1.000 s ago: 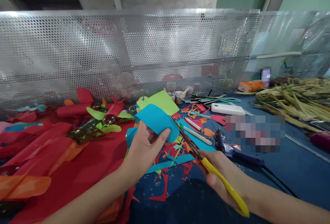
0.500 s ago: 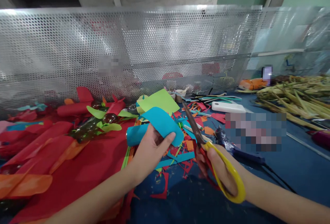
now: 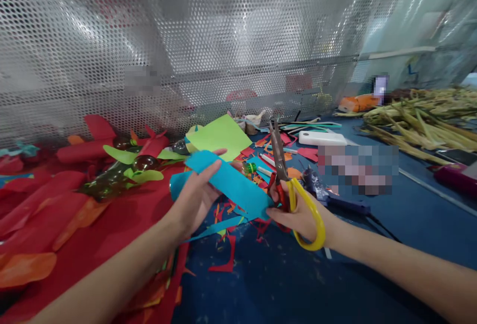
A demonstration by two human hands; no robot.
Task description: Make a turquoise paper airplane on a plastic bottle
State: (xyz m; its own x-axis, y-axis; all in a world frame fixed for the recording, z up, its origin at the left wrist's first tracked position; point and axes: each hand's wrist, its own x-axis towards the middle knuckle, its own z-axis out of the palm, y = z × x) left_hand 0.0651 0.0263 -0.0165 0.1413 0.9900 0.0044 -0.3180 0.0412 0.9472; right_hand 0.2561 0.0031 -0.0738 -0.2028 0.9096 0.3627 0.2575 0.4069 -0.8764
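Observation:
A strip of blue paper (image 3: 238, 182) slants down to the right between my two hands. My left hand (image 3: 192, 200) is closed on its upper left part, thumb on top. Its lower right end is pinched by the thumb and fingers of my right hand (image 3: 303, 214), which also keeps hold of the scissors (image 3: 278, 150). Their blades point up and away, and the yellow-and-red handles sit around the fingers. Behind my left hand lies a blue roll (image 3: 178, 186), partly hidden. A bottle neck with a green cap (image 3: 250, 168) shows just beyond the strip.
Red paper (image 3: 122, 244) and bottle-and-paper shapes (image 3: 112, 180) fill the left. A light green sheet (image 3: 219, 137) lies behind the strip, among coloured scraps (image 3: 231, 259). To the right are a dark blue glue gun (image 3: 335, 200), a white device (image 3: 322, 138) and dried husks (image 3: 417, 120). Perforated metal (image 3: 223, 40) stands behind.
My right hand has come left with the scissors to pinch the strip's end. The strip, curled over my left hand before, is now stretched out flatter. The view has tilted down.

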